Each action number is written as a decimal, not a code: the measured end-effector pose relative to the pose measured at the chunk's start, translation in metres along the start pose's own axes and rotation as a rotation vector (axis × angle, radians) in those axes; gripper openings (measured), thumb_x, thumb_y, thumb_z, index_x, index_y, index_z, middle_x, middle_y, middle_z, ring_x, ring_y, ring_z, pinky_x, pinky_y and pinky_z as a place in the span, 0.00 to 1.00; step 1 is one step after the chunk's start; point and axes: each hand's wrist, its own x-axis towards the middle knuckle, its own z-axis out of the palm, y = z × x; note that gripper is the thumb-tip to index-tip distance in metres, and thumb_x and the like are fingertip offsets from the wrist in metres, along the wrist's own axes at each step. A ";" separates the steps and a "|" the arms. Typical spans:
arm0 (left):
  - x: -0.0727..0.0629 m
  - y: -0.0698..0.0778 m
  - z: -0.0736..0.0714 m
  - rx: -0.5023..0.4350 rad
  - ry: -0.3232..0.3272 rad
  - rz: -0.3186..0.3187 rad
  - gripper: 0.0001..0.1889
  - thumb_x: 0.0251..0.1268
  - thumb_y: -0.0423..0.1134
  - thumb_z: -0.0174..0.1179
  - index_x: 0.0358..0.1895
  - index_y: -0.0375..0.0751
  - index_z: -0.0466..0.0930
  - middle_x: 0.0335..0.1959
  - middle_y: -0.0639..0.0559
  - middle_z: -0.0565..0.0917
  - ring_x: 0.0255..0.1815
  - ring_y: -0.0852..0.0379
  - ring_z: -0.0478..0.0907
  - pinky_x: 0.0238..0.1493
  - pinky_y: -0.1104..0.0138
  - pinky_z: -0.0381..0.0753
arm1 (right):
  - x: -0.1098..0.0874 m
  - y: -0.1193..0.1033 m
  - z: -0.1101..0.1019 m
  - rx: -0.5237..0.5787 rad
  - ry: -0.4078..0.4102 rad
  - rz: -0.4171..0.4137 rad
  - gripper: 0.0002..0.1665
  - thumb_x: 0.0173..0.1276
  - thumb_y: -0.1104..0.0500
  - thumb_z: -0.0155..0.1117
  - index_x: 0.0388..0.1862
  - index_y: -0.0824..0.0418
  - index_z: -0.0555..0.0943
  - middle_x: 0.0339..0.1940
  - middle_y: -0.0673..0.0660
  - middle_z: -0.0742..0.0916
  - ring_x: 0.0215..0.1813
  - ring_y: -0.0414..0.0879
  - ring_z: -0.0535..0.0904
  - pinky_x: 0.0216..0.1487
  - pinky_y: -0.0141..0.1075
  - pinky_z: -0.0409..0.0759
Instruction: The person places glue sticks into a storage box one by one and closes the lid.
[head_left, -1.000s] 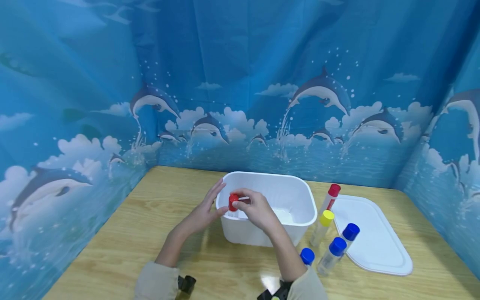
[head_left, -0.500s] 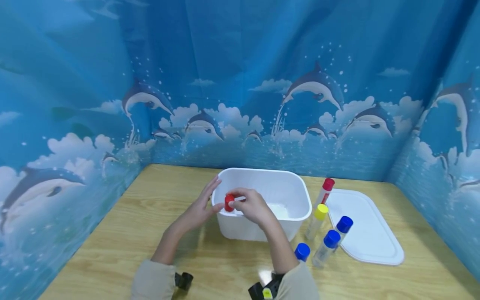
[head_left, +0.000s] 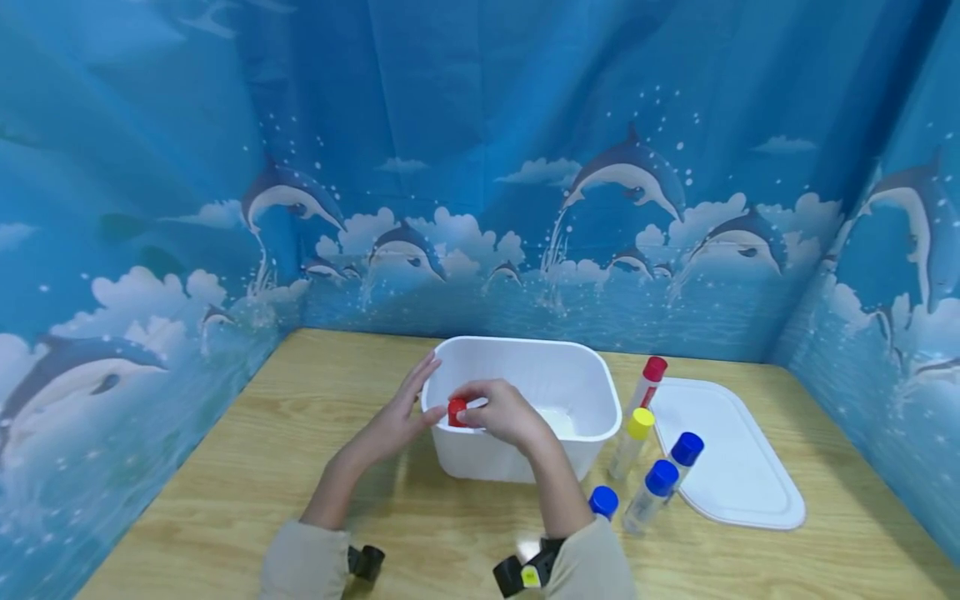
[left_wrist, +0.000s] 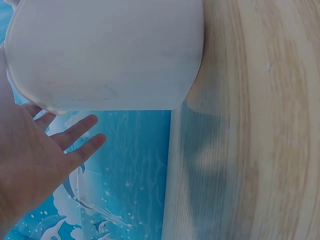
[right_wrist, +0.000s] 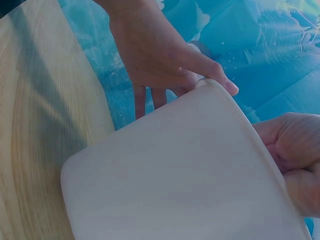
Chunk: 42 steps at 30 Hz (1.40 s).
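A white plastic bin (head_left: 487, 457) stands on the wooden table. At its left end my left hand (head_left: 390, 429) rests against the rim, fingers straight and spread along the outer wall. The left thumb (right_wrist: 210, 72) lies at the rim. My right hand (head_left: 502, 412) reaches over the near side and pinches the red cap (head_left: 457, 412) of a tube between thumb and fingers. This tube is in the bin's near left corner, its body hidden behind the front wall. From the right wrist, the bin's wall (right_wrist: 165, 170) hides the right fingertips (right_wrist: 295, 145) partly.
Right of the bin stand clear tubes: one red-capped (head_left: 647, 385), one yellow-capped (head_left: 632, 442), and blue-capped ones (head_left: 648, 497), one partly behind the right forearm. A white lid (head_left: 738, 458) lies flat beyond them. A dolphin-print curtain (head_left: 480, 208) borders the table (head_left: 225, 467).
My right hand has lowered the red-capped tube into the bin's near left corner; its clear body has dropped out of sight. My left hand has stayed at the rim. The head view has shifted slightly.
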 end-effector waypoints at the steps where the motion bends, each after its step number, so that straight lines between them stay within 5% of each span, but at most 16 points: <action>1: 0.000 0.000 0.000 0.000 0.000 0.002 0.37 0.66 0.43 0.54 0.73 0.49 0.44 0.74 0.51 0.39 0.70 0.41 0.40 0.57 0.38 0.56 | 0.000 0.000 0.000 -0.001 -0.007 0.004 0.14 0.61 0.67 0.61 0.47 0.66 0.81 0.43 0.58 0.82 0.41 0.48 0.76 0.40 0.36 0.76; 14: -0.001 0.004 -0.001 -0.005 -0.006 0.012 0.36 0.66 0.45 0.53 0.73 0.50 0.44 0.73 0.51 0.40 0.70 0.41 0.40 0.57 0.39 0.57 | -0.002 0.000 0.002 -0.018 -0.021 -0.018 0.15 0.62 0.68 0.58 0.49 0.68 0.79 0.41 0.58 0.83 0.44 0.50 0.78 0.42 0.38 0.78; 19: -0.007 0.031 -0.005 -0.011 -0.024 -0.018 0.35 0.67 0.39 0.52 0.72 0.41 0.44 0.73 0.44 0.40 0.70 0.38 0.40 0.57 0.38 0.55 | -0.003 -0.002 0.002 -0.004 -0.021 0.014 0.17 0.64 0.66 0.58 0.53 0.65 0.78 0.45 0.58 0.82 0.46 0.52 0.77 0.44 0.40 0.79; 23: -0.009 0.038 -0.006 0.001 -0.030 -0.030 0.35 0.67 0.41 0.51 0.72 0.41 0.44 0.73 0.44 0.40 0.70 0.37 0.39 0.57 0.38 0.56 | -0.004 -0.003 0.001 0.003 -0.003 -0.016 0.17 0.64 0.67 0.57 0.53 0.66 0.77 0.47 0.59 0.82 0.47 0.53 0.78 0.44 0.39 0.79; 30: -0.002 0.007 -0.001 0.008 -0.013 -0.042 0.36 0.67 0.44 0.52 0.73 0.50 0.43 0.74 0.51 0.38 0.71 0.41 0.38 0.57 0.37 0.56 | -0.014 -0.010 -0.006 -0.016 0.104 -0.087 0.16 0.64 0.68 0.57 0.51 0.66 0.78 0.46 0.60 0.83 0.47 0.54 0.79 0.47 0.43 0.78; 42: -0.002 0.005 0.000 0.002 0.007 0.000 0.37 0.65 0.51 0.53 0.73 0.53 0.45 0.73 0.55 0.39 0.71 0.43 0.39 0.59 0.40 0.54 | -0.082 -0.041 -0.053 0.040 0.200 -0.195 0.17 0.66 0.60 0.58 0.54 0.61 0.77 0.49 0.54 0.82 0.51 0.49 0.77 0.51 0.38 0.76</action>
